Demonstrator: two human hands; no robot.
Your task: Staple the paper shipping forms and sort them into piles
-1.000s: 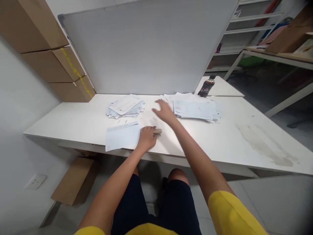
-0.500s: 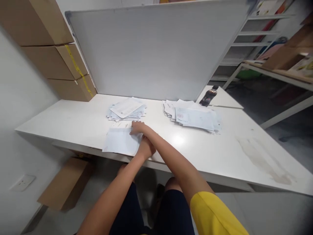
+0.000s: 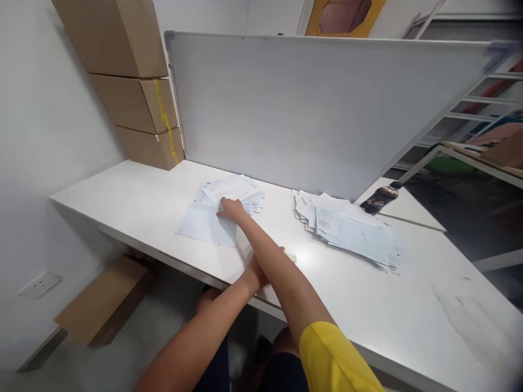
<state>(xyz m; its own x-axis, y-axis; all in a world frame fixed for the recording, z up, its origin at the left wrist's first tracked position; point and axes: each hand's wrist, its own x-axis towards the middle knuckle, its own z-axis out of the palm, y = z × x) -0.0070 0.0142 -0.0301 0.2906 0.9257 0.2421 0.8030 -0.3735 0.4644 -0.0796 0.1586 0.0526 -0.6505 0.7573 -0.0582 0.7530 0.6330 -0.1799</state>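
Observation:
A pale blue paper sheet lies near the table's front left, its upper edge against a paper pile. My right hand reaches left over my other arm, fingers closed at the sheet's upper right edge. My left hand is below my right forearm, near the front edge, and mostly hidden by it. Its fingers are curled round something white, part of which shows to the right of the forearm; I cannot make out what it is. Further right lies a bigger pile of pale blue papers.
A dark drink bottle stands behind the right pile. A whiteboard rises along the back of the white table. Stacked cardboard boxes are at the back left, and another box is on the floor.
My left hand has moved right, away from my right hand. The blue sheet has shifted up against the left pile. The camera view has turned, showing more of the back wall.

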